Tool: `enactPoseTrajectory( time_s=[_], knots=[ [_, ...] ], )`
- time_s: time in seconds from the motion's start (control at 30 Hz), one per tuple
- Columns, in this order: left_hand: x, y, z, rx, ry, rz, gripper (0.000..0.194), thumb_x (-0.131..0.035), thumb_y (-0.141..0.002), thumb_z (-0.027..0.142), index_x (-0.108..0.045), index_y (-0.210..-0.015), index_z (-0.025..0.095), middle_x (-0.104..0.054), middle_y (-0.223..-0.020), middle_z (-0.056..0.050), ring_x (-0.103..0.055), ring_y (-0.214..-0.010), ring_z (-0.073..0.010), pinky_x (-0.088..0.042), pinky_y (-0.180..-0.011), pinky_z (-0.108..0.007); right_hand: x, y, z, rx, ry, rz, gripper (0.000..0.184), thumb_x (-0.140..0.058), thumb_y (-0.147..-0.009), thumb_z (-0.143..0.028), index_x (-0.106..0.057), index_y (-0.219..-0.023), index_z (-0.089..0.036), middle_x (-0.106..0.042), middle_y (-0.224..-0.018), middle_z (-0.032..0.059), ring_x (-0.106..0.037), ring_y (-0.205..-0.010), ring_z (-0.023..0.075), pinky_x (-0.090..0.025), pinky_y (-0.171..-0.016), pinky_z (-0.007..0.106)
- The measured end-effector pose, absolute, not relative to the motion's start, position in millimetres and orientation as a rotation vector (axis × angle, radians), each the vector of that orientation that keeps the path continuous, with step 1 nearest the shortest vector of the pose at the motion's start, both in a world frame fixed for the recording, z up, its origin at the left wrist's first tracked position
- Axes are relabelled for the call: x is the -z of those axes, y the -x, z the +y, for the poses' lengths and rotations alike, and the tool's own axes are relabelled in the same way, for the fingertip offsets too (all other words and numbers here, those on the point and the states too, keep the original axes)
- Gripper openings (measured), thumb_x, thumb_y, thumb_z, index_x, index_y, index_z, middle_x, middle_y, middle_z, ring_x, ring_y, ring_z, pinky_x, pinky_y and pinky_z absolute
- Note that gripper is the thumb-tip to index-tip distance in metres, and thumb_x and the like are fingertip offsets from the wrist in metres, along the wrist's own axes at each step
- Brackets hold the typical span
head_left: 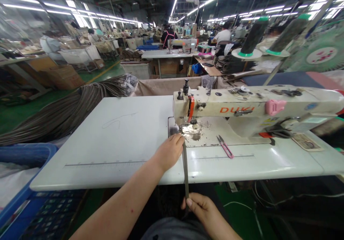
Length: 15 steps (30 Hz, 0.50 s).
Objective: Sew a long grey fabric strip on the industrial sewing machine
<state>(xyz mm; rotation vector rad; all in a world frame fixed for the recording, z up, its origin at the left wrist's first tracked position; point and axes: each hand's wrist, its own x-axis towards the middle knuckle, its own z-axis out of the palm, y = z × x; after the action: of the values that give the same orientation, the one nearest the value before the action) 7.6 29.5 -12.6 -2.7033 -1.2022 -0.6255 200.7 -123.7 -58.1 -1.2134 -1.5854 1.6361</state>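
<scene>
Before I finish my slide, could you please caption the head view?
At a sewing machine, the left hand touches a dark strip on the table while the right hand pinches it lower down.

Strap [186,172] over the table edge [80,187], snips [226,149] to its right, sewing machine arm [242,108] behind

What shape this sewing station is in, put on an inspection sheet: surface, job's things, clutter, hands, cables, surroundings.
Surface: glossy white tabletop; a thin curved line on its left part, thread or mark unclear.
Job's things: narrow grey-green fabric strip, running from the front of the cream metal sewing machine past the tabletop's front edge.
Clutter: pink-handled metal snips across the front edge of the metal bed plate.
Hands: left hand at the strip's upper end; right hand pinching it below the tabletop.
Cables: thin white cable under the tabletop's right side.
Surroundings: blue plastic crate and long dark strips at left; people behind.
</scene>
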Motion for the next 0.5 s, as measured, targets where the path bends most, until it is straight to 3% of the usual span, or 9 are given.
enactPoseTrajectory(
  time_s=[0.13, 0.23, 0.37, 0.5],
  knots=[
    [11, -6, 28, 0.669, 2.729, -1.238, 0.023, -0.051, -0.1, 0.014, -0.06, -0.121, 0.011, -0.065, -0.13, -0.017, -0.064, -0.123, -0.0275, -0.054, -0.111, -0.043, 78, -199, -125, -1.801, 1.214, -1.565, 0.054, -0.065, -0.09, -0.071, -0.076, -0.082, -0.018, -0.073, -0.08, 0.0043, -0.067, -0.082, 0.0236, -0.054, -0.078, 0.034],
    [12, -5, 29, 0.661, 2.781, -1.241, 0.019, -0.052, -0.099, 0.013, -0.062, -0.115, 0.012, -0.066, -0.125, -0.016, -0.064, -0.124, -0.027, -0.053, -0.111, -0.044, 107, -195, -127, -1.895, 1.311, -1.515, 0.041, -0.074, -0.089, -0.059, -0.076, -0.082, -0.018, -0.073, -0.079, 0.0025, -0.068, -0.079, 0.022, -0.056, -0.078, 0.035],
    [14, -3, 31, 0.665, 2.774, -1.247, 0.017, -0.053, -0.099, 0.013, -0.063, -0.113, 0.011, -0.065, -0.123, -0.016, -0.064, -0.121, -0.0262, -0.054, -0.108, -0.042, 145, -179, -117, -1.834, 1.558, -1.384, 0.027, -0.063, -0.104, -0.041, -0.07, -0.108, -0.015, -0.072, -0.105, 0.0063, -0.071, -0.09, 0.0209, -0.062, -0.08, 0.039],
    [14, -3, 32, 0.633, 2.757, -1.222, 0.019, -0.053, -0.099, 0.013, -0.063, -0.114, 0.011, -0.064, -0.124, -0.015, -0.063, -0.121, -0.0256, -0.055, -0.107, -0.041, 167, -158, -97, -1.758, 1.71, -1.385, 0.023, -0.065, -0.104, -0.034, -0.068, -0.12, -0.018, -0.069, -0.126, 0.0094, -0.069, -0.109, 0.0249, -0.06, -0.094, 0.046]
  ],
)
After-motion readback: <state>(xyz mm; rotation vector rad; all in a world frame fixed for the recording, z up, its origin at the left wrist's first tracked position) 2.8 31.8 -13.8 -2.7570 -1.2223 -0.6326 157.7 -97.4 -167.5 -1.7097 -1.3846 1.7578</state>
